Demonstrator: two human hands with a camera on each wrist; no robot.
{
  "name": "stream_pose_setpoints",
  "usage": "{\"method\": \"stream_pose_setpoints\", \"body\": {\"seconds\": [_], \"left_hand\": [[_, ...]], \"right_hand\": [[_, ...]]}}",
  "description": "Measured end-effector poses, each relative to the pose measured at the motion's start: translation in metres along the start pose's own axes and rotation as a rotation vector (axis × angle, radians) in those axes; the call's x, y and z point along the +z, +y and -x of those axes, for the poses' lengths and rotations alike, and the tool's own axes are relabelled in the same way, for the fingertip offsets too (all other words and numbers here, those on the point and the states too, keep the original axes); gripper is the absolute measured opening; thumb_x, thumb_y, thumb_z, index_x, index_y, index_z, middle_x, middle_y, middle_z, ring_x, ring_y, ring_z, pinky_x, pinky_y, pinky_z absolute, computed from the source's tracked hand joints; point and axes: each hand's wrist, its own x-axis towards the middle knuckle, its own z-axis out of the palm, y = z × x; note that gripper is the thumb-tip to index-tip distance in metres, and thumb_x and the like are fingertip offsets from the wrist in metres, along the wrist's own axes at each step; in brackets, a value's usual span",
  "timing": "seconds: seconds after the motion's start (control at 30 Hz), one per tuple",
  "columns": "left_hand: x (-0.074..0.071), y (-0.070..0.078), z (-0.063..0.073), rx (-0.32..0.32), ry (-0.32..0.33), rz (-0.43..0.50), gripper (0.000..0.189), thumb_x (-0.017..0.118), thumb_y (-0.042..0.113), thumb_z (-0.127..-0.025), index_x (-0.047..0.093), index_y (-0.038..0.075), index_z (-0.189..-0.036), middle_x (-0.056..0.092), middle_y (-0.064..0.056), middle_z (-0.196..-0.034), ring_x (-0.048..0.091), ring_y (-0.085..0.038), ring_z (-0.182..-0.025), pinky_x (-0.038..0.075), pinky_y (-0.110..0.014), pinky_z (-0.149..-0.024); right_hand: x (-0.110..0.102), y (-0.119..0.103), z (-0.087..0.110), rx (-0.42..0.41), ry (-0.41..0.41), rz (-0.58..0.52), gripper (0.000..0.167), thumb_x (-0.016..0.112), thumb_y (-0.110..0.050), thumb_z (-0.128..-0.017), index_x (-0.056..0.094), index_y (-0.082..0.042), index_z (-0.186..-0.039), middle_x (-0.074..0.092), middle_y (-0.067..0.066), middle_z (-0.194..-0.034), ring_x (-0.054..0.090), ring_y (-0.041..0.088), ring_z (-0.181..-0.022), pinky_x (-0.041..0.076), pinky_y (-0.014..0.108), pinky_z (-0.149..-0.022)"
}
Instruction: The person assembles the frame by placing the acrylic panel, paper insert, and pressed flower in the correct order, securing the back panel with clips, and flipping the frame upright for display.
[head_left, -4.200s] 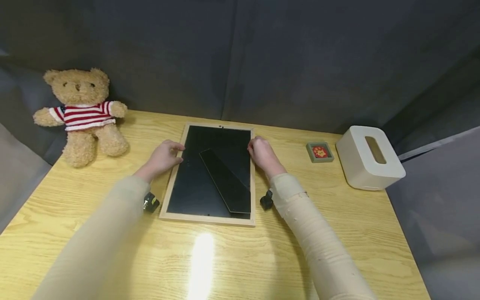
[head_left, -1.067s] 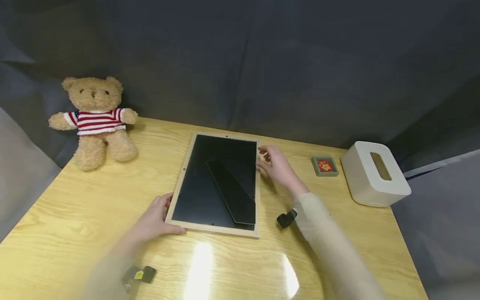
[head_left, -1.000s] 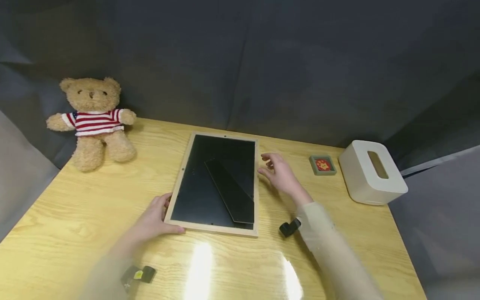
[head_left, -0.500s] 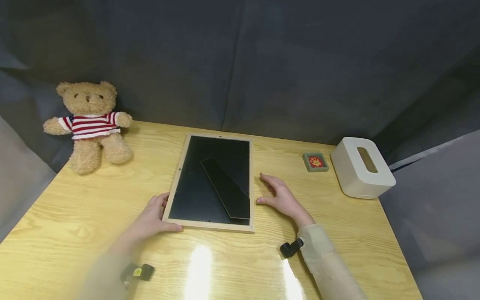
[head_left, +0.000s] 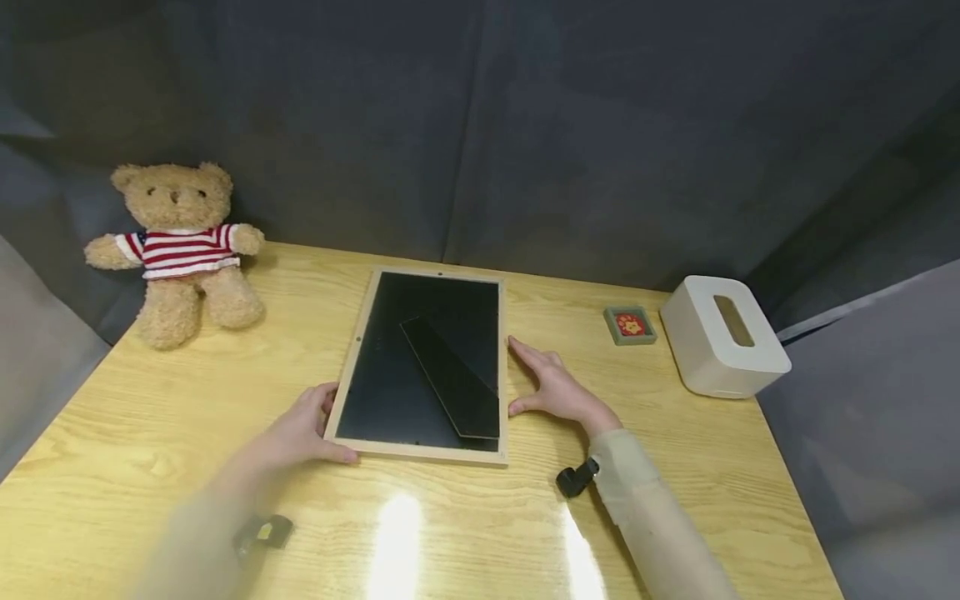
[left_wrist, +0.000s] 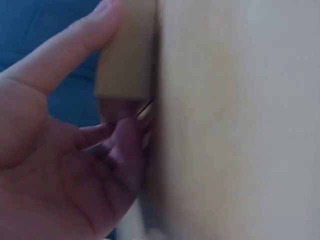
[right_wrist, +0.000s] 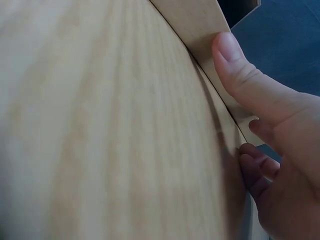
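Observation:
A picture frame (head_left: 343,392) with a light wooden border lies back side up on the table. Its black backing board (head_left: 390,367) carries a long black stand flap (head_left: 453,383) set at a slant. My left hand (head_left: 296,429) grips the near left corner, its thumb along the near edge and its fingers curled at the left side. In the left wrist view, the thumb (left_wrist: 75,47) lies against the wooden border (left_wrist: 125,65). My right hand (head_left: 555,387) touches the right side with thumb and forefinger spread along it. The right thumb (right_wrist: 240,70) rests on the border in the right wrist view.
A teddy bear (head_left: 180,254) in a striped shirt sits at the back left. A small green square with a red middle (head_left: 630,325) lies at the right, beside a white tissue box (head_left: 723,337). Behind the wooden table (head_left: 457,525) hangs a dark curtain (head_left: 360,125).
My left hand has moved from the left side to the near left corner. My right hand has slid toward me, away from the frame, then back against its right side.

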Motion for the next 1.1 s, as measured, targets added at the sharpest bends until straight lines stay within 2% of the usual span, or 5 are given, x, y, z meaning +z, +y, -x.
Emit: {"method": "stream_pose_setpoints", "body": {"seconds": [0.1,0.17,0.37,0.6,1.1], "left_hand": [[-0.014,0.005,-0.007,0.003,-0.077,0.087,0.118,0.088,0.018,-0.068,0.005,-0.008,-0.147,0.043,-0.017,-0.102,0.05,-0.017,-0.07,0.046,-0.025,-0.058],[-0.024,0.005,-0.011,0.01,-0.108,0.124,0.118,0.087,0.015,-0.069,0.002,-0.005,-0.149,0.045,-0.018,-0.102,0.052,-0.017,-0.069,0.047,-0.024,-0.058],[-0.048,-0.009,-0.027,0.119,-0.145,0.016,0.112,0.085,0.016,-0.072,0.007,-0.004,-0.15,0.046,-0.02,-0.111,0.045,-0.026,-0.086,0.046,-0.029,-0.072],[-0.052,-0.02,-0.044,0.256,-0.223,-0.088,0.118,0.087,0.023,-0.067,0.007,-0.008,-0.149,0.043,-0.016,-0.108,0.038,-0.027,-0.085,0.04,-0.031,-0.071],[-0.053,-0.025,-0.049,0.162,-0.267,-0.082,0.118,0.086,0.025,-0.069,0.005,-0.002,-0.151,0.039,-0.013,-0.115,0.035,-0.024,-0.092,0.038,-0.031,-0.078]], "right_hand": [[-0.005,0.001,-0.005,-0.006,-0.024,0.02,0.118,0.085,-0.043,-0.061,0.019,-0.008,-0.152,0.024,0.011,-0.155,0.035,0.032,-0.121,0.032,0.048,-0.102],[-0.006,0.0,-0.007,-0.008,-0.036,0.021,0.119,0.085,-0.043,-0.061,0.018,-0.008,-0.153,0.022,0.011,-0.156,0.034,0.032,-0.123,0.031,0.048,-0.103],[-0.007,0.001,-0.011,0.015,-0.075,0.001,0.125,0.086,-0.044,-0.059,0.013,-0.01,-0.154,0.019,0.011,-0.157,0.032,0.035,-0.124,0.029,0.051,-0.107],[-0.005,0.006,-0.014,0.064,-0.122,0.023,0.128,0.084,-0.05,-0.058,0.008,-0.011,-0.154,0.021,0.014,-0.156,0.035,0.033,-0.119,0.031,0.049,-0.107],[-0.005,0.003,-0.017,0.144,-0.163,-0.034,0.128,0.085,-0.047,-0.057,0.01,-0.014,-0.154,0.042,0.025,-0.137,0.04,0.03,-0.113,0.034,0.047,-0.105]]}}
